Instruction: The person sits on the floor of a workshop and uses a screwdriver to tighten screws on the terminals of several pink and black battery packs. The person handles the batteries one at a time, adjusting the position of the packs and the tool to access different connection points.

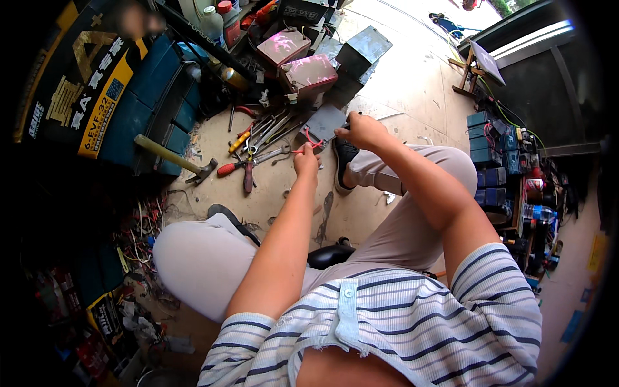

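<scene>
Beside a grey box, red wire is being pinched by left hand. Dark object is being gripped by right hand.

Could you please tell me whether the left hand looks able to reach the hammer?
Probably yes: only low-lying tools seem to lie between the left hand and the hammer, though that hand appears to hold a red wire.

Tools on the floor, upper middle of the frame.
The hammer lies left of them. A box sits right, beside the left hand and right hand.
</scene>
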